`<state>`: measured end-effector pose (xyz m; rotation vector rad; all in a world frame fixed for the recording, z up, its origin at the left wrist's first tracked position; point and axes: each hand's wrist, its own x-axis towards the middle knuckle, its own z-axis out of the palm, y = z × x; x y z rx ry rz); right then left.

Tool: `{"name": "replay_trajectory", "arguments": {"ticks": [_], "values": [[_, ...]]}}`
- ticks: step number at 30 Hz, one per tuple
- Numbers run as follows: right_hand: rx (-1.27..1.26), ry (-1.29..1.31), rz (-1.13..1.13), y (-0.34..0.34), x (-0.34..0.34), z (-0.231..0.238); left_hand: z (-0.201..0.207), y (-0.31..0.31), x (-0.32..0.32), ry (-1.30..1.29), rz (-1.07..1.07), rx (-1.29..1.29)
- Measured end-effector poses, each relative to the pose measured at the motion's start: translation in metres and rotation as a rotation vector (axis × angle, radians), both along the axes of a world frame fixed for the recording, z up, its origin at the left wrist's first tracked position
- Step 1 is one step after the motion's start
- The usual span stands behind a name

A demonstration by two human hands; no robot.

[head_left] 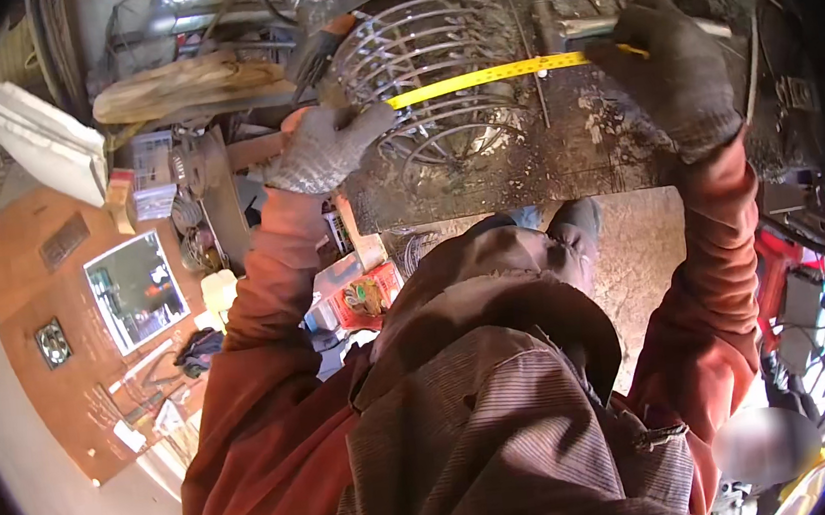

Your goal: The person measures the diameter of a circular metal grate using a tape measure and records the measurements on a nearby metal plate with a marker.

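A yellow tape measure [504, 73] is stretched between my two hands above a dark, stained metal workbench [614, 161]. My left hand [326, 148], in a grey knit glove, is closed on the tape's left end. My right hand [673, 74], in a darker glove, grips the other end; the tape's case cannot be made out. Under the tape's left half lie several curved metal rods [424, 30], bent into arcs in a row. What looks like a hammer [546, 24] lies just beyond the tape, its handle running behind my right hand.
At the far left of the bench lies a rough wooden piece [188, 85]. A brown board [53, 285] with a framed picture [137, 291] stands at the left. Below the bench are a red box [371, 295] of small items and the floor [648, 253]. Red equipment [772, 280] stands at right.
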<state>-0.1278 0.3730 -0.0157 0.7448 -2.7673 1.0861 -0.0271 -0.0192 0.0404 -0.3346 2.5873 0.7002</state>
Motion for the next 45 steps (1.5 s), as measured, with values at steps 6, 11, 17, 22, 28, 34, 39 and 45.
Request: {"name": "replay_trajectory", "arguments": {"ticks": [6, 11, 17, 22, 28, 34, 39, 45], "values": [[0.081, 0.002, -0.116, -0.017, 0.015, -0.014, 0.000, 0.009, -0.005, -0.041, 0.061, -0.056], [0.019, 0.022, -0.147, -0.023, 0.017, -0.021, -0.017, 0.015, -0.003, 0.086, 0.049, 0.023], [-0.001, 0.207, -0.206, -0.030, 0.017, -0.034, -0.006, 0.037, -0.005, 0.061, 0.083, -0.236], [0.100, 0.120, -0.202, -0.031, 0.014, -0.036, 0.001, 0.049, -0.010, -0.015, 0.203, -0.164], [0.230, -0.015, -0.247, 0.030, 0.015, -0.017, -0.003, 0.043, -0.008, 0.025, 0.329, -0.006], [0.375, 0.044, -0.226, 0.022, 0.033, -0.010, -0.011, 0.036, -0.008, 0.110, 0.283, -0.053], [0.307, 0.218, -0.182, 0.016, 0.034, -0.024, -0.007, 0.041, -0.009, 0.043, 0.364, 0.038], [0.256, 0.253, -0.083, 0.001, 0.034, -0.019, -0.007, 0.042, -0.007, 0.055, 0.396, -0.041]]}}
